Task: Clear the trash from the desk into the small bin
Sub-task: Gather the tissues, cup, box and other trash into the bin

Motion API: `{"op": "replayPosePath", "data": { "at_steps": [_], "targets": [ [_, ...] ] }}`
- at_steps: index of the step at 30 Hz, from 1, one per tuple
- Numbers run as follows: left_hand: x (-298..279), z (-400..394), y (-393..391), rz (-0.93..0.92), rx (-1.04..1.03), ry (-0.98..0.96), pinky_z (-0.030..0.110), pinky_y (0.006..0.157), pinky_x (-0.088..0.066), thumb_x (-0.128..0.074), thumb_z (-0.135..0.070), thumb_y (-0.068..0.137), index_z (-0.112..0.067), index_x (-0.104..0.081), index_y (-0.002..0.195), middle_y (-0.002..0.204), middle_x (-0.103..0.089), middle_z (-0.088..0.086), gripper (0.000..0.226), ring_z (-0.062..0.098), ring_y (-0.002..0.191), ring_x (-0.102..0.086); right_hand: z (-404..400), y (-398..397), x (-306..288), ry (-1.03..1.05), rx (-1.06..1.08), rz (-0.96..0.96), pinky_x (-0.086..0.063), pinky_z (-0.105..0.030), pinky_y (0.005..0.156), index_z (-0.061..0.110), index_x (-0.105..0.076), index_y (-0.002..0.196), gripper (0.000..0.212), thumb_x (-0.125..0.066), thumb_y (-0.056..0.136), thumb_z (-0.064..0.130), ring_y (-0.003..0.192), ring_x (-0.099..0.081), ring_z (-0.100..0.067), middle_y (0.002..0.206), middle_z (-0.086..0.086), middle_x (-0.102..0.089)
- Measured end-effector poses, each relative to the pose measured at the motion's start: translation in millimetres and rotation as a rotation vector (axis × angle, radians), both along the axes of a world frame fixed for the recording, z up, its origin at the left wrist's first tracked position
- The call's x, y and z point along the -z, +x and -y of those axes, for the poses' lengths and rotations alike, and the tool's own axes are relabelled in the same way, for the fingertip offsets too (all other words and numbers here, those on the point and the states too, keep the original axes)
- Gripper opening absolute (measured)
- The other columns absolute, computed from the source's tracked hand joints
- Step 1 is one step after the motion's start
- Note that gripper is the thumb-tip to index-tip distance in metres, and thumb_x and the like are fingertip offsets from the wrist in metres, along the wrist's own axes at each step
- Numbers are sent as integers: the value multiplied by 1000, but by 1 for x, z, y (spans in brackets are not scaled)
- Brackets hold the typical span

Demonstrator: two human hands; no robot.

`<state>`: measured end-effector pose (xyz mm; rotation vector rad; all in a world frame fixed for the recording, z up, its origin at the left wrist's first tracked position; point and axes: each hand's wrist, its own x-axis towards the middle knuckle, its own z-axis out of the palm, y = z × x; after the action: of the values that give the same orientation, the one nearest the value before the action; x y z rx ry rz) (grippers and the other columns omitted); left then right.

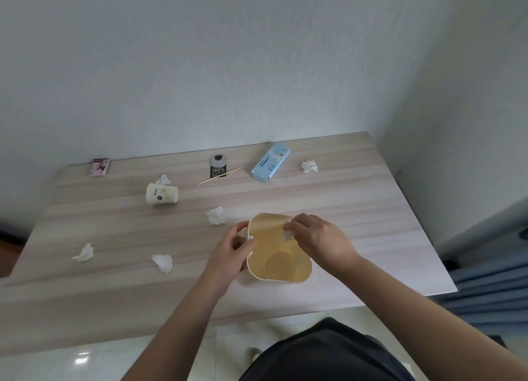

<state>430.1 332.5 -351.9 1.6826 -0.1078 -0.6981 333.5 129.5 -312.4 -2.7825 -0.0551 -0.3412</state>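
Gripping the small bin's rim, the left hand is steadying it while the right hand is pinching a tissue wad above the bin's seemingly empty interior, most trash remaining around it.

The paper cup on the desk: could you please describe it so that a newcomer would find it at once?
Start at the wooden desk and look to its far left part, well beyond the yellow bin. There the paper cup lies tipped on its side beside a crumpled tissue. Unlike the white tissues around it, it is cylindrical and printed with small flowers.
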Motion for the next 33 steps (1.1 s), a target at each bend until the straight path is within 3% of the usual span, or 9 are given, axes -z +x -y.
{"op": "replayPosePath", "data": {
  "at_steps": [4,10,14,17,22,30,33],
  "targets": [
    [-2,19,2,-19,-13,9,19,42,-33,-65,-11,94,-37,-66,114,61,-48,-10,33,6,47,-43,29,0,-4,41,8,6,-52,-31,50,17,-70,102,37,-73,69,0,76,-65,-24,90,0,-70],
    [-6,62,2,-19,0,38,20,43,-35,-66,-17,91,-42,-66,112,61,-53,-13,33,6,49,-46,78,-1,2,137,11,-43,-55,-36,65,14,-69,109,31,-69,80,5,88,-65,-25,102,-2,-69],
    [-8,88,-1,-38,-23,40,21,42,-35,-67,-25,84,-44,-65,110,62,-55,-11,32,6,49,-47,103,0,5,153,49,13,-54,-32,59,15,-71,104,27,-71,79,3,83,-67,-24,95,0,-71],
    [-9,102,-3,-46,-46,60,22,42,-35,-68,-31,78,-45,-64,111,65,-55,-9,36,8,50,-47,125,2,6,183,87,34,-55,-36,60,15,-72,102,23,-70,82,5,83,-66,-25,93,0,-71],
    [-6,113,-5,-21,-77,98,20,42,-36,-63,-14,93,-40,-64,117,66,-53,-6,35,7,48,-46,160,8,9,209,104,33,-56,-40,68,10,-71,107,22,-67,85,6,89,-66,-29,99,-6,-71],
    [-11,114,-5,-21,-125,111,21,42,-34,-59,-10,95,-35,-64,121,74,-52,5,36,9,49,-43,192,47,16,168,133,-68,-51,-40,84,13,-63,123,32,-59,91,16,108,-58,-29,120,-7,-63],
    [-12,113,2,-17,-134,110,23,45,-36,-59,-9,95,-41,-65,113,74,-51,5,38,11,52,-43,199,67,25,155,146,-135,-48,-39,89,17,-58,130,37,-57,93,19,114,-54,-28,127,-5,-58]
  ]
}}
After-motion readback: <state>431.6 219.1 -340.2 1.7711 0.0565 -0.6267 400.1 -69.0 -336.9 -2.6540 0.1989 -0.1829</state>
